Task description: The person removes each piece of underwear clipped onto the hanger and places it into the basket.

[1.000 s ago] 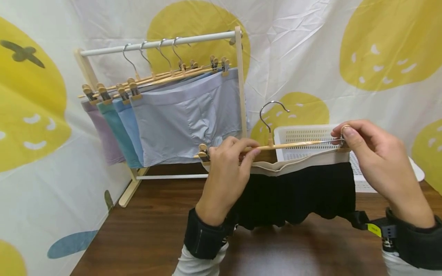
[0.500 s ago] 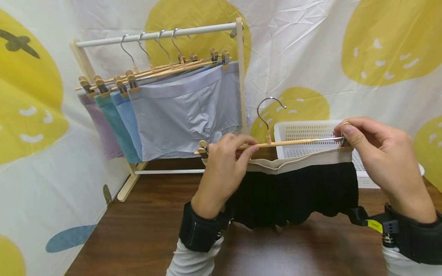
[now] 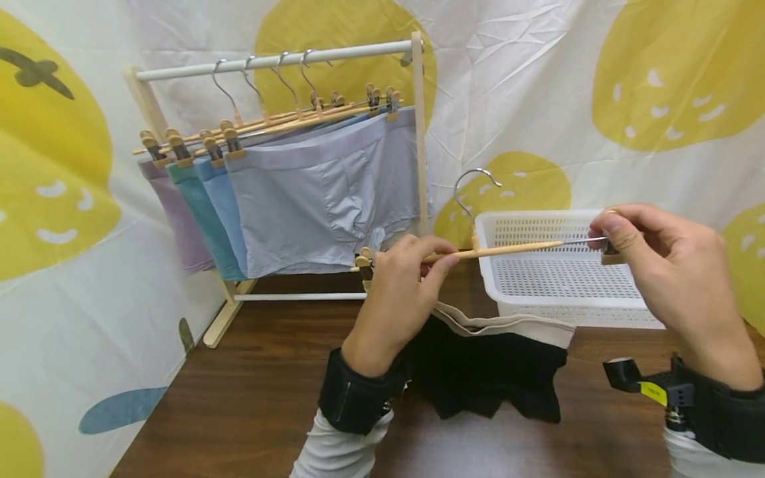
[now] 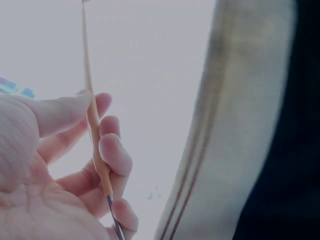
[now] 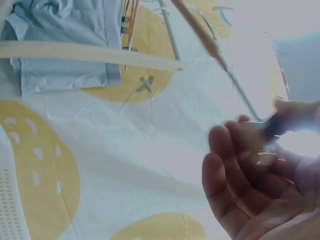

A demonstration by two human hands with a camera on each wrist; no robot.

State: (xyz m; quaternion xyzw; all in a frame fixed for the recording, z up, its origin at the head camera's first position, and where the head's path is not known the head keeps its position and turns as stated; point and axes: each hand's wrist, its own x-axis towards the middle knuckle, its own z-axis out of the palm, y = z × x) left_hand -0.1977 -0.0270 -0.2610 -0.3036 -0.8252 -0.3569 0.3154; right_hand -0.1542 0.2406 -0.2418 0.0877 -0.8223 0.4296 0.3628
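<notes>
A wooden clip hanger (image 3: 514, 249) with a metal hook is held level over the table. My left hand (image 3: 406, 292) pinches its bar near the left end, thumb against fingers, as the left wrist view also shows. My right hand (image 3: 663, 259) squeezes the right-end clip (image 3: 611, 252) between thumb and fingers. Below the bar hangs a pair of black boxer briefs (image 3: 490, 372) with a beige waistband (image 4: 235, 120). Their right end is out of the right clip and droops, while a bit of beige shows under the left clip (image 3: 364, 257). My left hand hides part of the waistband.
A rack (image 3: 420, 133) at the back left carries several clip hangers with purple, teal, blue and grey boxer briefs (image 3: 299, 192). Behind the hands stands a white perforated basket (image 3: 496, 285) on the dark wooden table (image 3: 263, 398). A fruit-print curtain (image 3: 508, 86) closes the back.
The right end of the waistband has come out of the right clip and dropped down and leftward. The right hand, still on the clip, has shifted slightly right, uncovering more of the basket.
</notes>
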